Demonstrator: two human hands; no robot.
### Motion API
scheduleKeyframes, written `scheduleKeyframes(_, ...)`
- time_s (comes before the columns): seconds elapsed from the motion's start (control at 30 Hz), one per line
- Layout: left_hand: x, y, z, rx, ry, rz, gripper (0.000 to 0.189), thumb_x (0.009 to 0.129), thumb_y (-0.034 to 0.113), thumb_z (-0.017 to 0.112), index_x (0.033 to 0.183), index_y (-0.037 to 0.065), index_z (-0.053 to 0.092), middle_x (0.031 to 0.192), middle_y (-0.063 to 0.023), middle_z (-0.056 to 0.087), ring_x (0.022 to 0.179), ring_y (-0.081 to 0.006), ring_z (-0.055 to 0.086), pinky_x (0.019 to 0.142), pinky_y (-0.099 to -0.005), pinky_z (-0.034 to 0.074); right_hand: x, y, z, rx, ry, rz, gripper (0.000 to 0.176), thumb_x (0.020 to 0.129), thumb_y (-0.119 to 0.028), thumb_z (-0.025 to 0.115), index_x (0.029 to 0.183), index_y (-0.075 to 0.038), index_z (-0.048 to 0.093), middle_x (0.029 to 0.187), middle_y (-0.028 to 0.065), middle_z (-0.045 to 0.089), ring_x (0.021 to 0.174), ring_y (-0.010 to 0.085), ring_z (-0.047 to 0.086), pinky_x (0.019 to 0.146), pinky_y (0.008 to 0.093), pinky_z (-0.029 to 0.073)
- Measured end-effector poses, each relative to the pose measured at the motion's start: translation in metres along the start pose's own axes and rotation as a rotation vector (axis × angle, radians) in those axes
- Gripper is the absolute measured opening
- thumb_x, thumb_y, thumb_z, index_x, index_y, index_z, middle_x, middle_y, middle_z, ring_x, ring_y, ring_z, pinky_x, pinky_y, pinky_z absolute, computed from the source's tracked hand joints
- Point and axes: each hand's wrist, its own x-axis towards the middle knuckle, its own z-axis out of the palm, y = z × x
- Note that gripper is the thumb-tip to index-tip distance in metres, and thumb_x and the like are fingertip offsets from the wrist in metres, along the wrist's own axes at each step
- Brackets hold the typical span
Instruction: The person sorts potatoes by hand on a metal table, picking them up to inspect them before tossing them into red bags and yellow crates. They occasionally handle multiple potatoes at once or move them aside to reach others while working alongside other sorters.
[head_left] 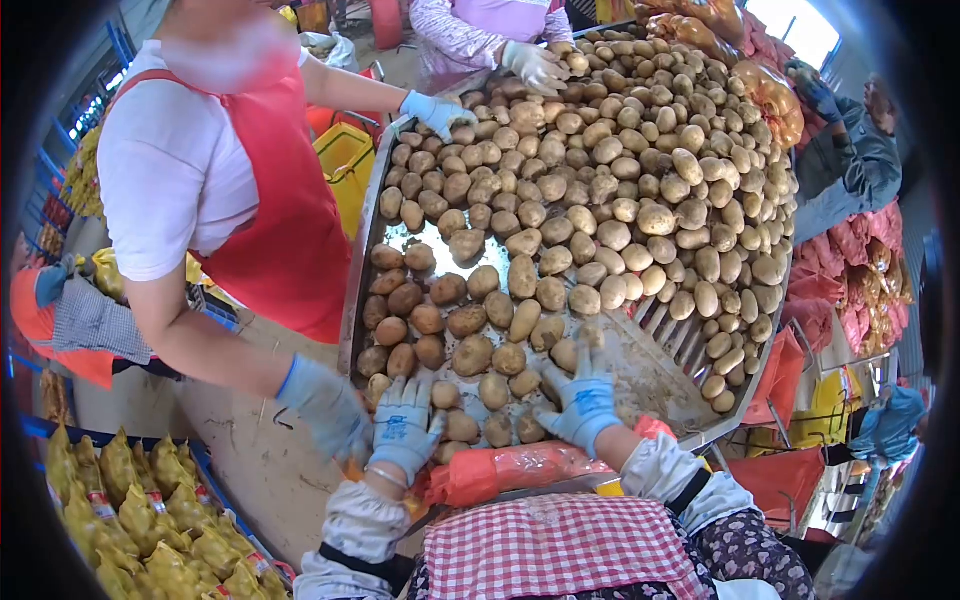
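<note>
Many brown potatoes cover a metal sorting table in front of me. My left hand, in a light blue glove, lies at the near left edge with its fingers stretched forward against the closest potatoes. On the near right, my right hand, gloved alike, reaches over the metal surface with fingers apart beside a few potatoes; its fingertips are slightly blurred. Neither hand grips a potato. Between my hands, several loose potatoes rest on the table. A rolled red plastic bundle lies along the front edge.
At left, a co-worker in a red apron has one gloved hand close to my left hand. Another person's white-gloved hand touches potatoes at the back. Filled yellow net bags stand lower left; a slatted grate is at right.
</note>
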Motion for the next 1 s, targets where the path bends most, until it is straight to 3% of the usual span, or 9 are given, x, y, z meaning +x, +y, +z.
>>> scheduleKeyframes(0.07, -0.002, -0.007, -0.003, 0.015, -0.032, -0.011, 0.067, 0.081, 0.037, 0.060, 0.140, 0.009, 0.043, 0.137, -0.0188, 0.044, 0.124, -0.0411, 0.043, 0.106, -0.0507, 0.032, 0.001, -0.018, 0.012, 0.023, 0.081, -0.310, 0.068, 0.072, -0.049, 0.070, 0.132, -0.021, 0.052, 0.148, 0.0224, 0.030, 0.133, 0.0522, 0.025, 0.106, 0.0641, 0.023)
scheduleKeyframes(0.2, 0.010, 0.029, -0.016, -0.041, 0.154, 0.284, 0.064, 0.081, 0.036, 0.060, 0.136, 0.007, 0.046, 0.138, -0.0179, 0.043, 0.127, -0.0395, 0.040, 0.107, -0.0513, 0.030, 0.014, -0.033, 0.007, 0.328, 0.122, -0.641, 0.056, 0.074, -0.041, 0.069, 0.124, -0.020, 0.058, 0.136, 0.0221, 0.041, 0.126, 0.0454, 0.038, 0.101, 0.0524, 0.035)
scheduleKeyframes(0.27, 0.004, 0.015, -0.005, 0.016, 0.058, 0.270, 0.061, 0.082, 0.036, 0.060, 0.134, 0.007, 0.047, 0.138, -0.0184, 0.044, 0.129, -0.0385, 0.038, 0.108, -0.0520, 0.029, 0.013, -0.014, -0.012, 0.262, 0.209, -0.593, 0.054, 0.075, -0.036, 0.069, 0.125, -0.019, 0.056, 0.126, 0.0207, 0.050, 0.118, 0.0398, 0.047, 0.095, 0.0469, 0.041)
scheduleKeyframes(0.33, -0.010, -0.002, -0.006, -0.059, 0.035, 0.258, 0.060, 0.082, 0.033, 0.060, 0.134, 0.005, 0.047, 0.136, -0.0188, 0.046, 0.128, -0.0383, 0.039, 0.107, -0.0522, 0.029, 0.010, 0.005, -0.017, 0.134, 0.041, -0.186, 0.050, 0.077, -0.032, 0.067, 0.123, -0.017, 0.056, 0.111, 0.0172, 0.060, 0.103, 0.0364, 0.058, 0.083, 0.0459, 0.047)
scheduleKeyframes(0.63, 0.012, 0.013, -0.004, -0.108, 0.122, 0.242, 0.070, 0.080, 0.044, 0.062, 0.137, 0.007, 0.046, 0.143, -0.0244, 0.037, 0.133, -0.0415, 0.033, 0.110, -0.0543, 0.024, 0.009, -0.033, -0.004, 0.430, -0.153, -0.677, 0.032, 0.085, -0.026, 0.062, 0.112, -0.010, 0.062, 0.088, 0.0170, 0.066, 0.083, 0.0358, 0.064, 0.073, 0.0436, 0.051)
scheduleKeyframes(0.73, -0.003, -0.015, -0.014, -0.043, 0.049, 0.234, 0.070, 0.082, 0.044, 0.063, 0.138, 0.006, 0.045, 0.144, -0.0236, 0.037, 0.133, -0.0412, 0.035, 0.111, -0.0530, 0.024, 0.024, 0.015, -0.024, 0.479, 0.090, -0.320, 0.036, 0.084, -0.031, 0.065, 0.111, -0.008, 0.062, 0.091, 0.0165, 0.067, 0.086, 0.0354, 0.065, 0.076, 0.0424, 0.052)
scheduleKeyframes(0.83, -0.017, -0.046, -0.016, -0.164, 0.317, 0.185, 0.060, 0.085, 0.035, 0.062, 0.134, 0.003, 0.048, 0.135, -0.0210, 0.048, 0.127, -0.0373, 0.044, 0.108, -0.0487, 0.031, 0.014, 0.046, -0.027, 0.301, 0.023, -0.099, 0.047, 0.081, -0.038, 0.068, 0.117, -0.008, 0.060, 0.092, 0.0160, 0.068, 0.087, 0.0349, 0.065, 0.079, 0.0423, 0.051)
scheduleKeyframes(0.9, -0.018, -0.056, -0.025, -0.389, 0.526, -0.047, 0.045, 0.093, 0.024, 0.056, 0.131, 0.000, 0.051, 0.129, -0.0218, 0.054, 0.120, -0.0348, 0.051, 0.106, -0.0421, 0.037, 0.006, 0.044, -0.013, 0.153, -0.178, -0.099, 0.061, 0.079, -0.042, 0.069, 0.130, -0.010, 0.053, 0.096, 0.0161, 0.067, 0.090, 0.0351, 0.063, 0.082, 0.0430, 0.050)
scheduleKeyframes(1.0, -0.025, -0.079, -0.043, -0.452, 0.426, -0.419, 0.039, 0.098, 0.016, 0.049, 0.132, -0.001, 0.049, 0.129, -0.0199, 0.054, 0.120, -0.0296, 0.053, 0.106, -0.0374, 0.039, 0.001, 0.015, 0.001, -0.137, -0.152, -0.258, 0.071, 0.081, -0.049, 0.063, 0.138, -0.011, 0.044, 0.099, 0.0196, 0.065, 0.094, 0.0354, 0.062, 0.087, 0.0429, 0.047)
